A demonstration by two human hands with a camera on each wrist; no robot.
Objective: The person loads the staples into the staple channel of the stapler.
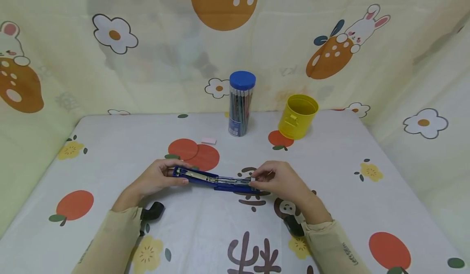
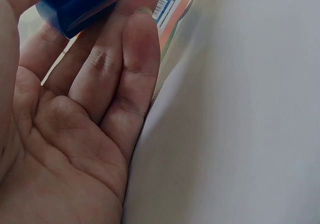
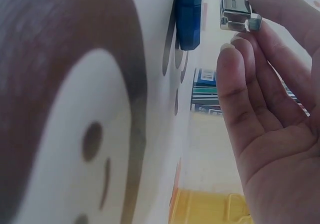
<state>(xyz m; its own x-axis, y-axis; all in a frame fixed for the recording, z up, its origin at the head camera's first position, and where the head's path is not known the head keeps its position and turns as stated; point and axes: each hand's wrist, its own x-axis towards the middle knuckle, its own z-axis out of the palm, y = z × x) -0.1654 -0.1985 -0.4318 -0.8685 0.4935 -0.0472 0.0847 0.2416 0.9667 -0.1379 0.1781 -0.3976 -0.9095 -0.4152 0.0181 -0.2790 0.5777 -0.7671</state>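
Note:
A blue stapler (image 1: 211,179) lies opened out over the table, its metal inside facing up. At its left end, my left hand (image 1: 164,175) grips the blue top arm, which also shows as a blue piece (image 2: 82,7) in the left wrist view. My right hand (image 1: 280,180) pinches the end of the metal staple magazine (image 3: 235,7) between thumb and fingers. In the right wrist view, the stapler's blue base (image 3: 189,22) sits apart from that metal end, close to the tabletop.
Behind the stapler stands a clear tube of pencils (image 1: 240,107) with a blue lid. To its right is a yellow cup (image 1: 298,117) with a small handle. A small pink eraser-like block (image 1: 208,141) lies on the patterned tablecloth (image 1: 121,155). A printed curtain (image 1: 158,62) hangs behind.

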